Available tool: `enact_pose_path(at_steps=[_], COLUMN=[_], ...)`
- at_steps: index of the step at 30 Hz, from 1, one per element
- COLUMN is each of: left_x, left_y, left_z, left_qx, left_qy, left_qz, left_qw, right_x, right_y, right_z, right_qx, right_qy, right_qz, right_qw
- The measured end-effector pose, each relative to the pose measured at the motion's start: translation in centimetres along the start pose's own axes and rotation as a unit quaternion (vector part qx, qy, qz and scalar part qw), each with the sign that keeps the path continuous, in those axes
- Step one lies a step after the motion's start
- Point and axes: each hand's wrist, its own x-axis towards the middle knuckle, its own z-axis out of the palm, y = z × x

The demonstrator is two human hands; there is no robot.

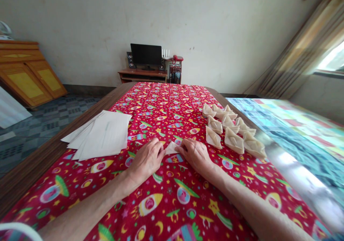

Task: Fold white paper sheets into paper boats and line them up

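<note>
My left hand point(146, 159) and my right hand point(195, 154) rest on the red patterned tablecloth point(172, 198), fingertips pinching a small folded piece of white paper point(171, 148) between them. The paper lies flat on the cloth, partly hidden under my fingers. To the right of my right hand stand several folded paper boats point(232, 130) in a loose group. A stack of white paper sheets point(100, 135) lies to the left of my left hand.
The wooden table edge point(40, 162) shows at the left. A shiny patterned surface point(295, 133) runs along the right. Far back stand a desk with a monitor point(146, 54) and speakers, and a wooden cabinet point(27, 72) at the left. Curtains point(301, 47) hang at the right.
</note>
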Motion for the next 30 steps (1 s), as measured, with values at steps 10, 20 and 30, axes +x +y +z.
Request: enact_pose_path(at_steps=[10,20,30], left_x=[0.2,-0.8,-1.0], left_y=[-0.2,0.3,0.6], left_z=[0.5,-0.4,-0.6], left_qx=[-0.015,0.004,0.018], left_qy=[0.005,-0.067,-0.079], left_qz=[0.206,0.17,0.157], left_qw=[0.978,0.983,0.984], right_x=[-0.1,-0.4,-2.8], right_y=[-0.1,0.1,-1.2], right_z=[-0.2,-0.2,-2.7], right_qx=[-0.024,-0.028,0.023], right_qy=[-0.005,0.029,0.01], right_qz=[-0.001,-0.032,-0.28], right_qw=[1.0,0.999,0.96])
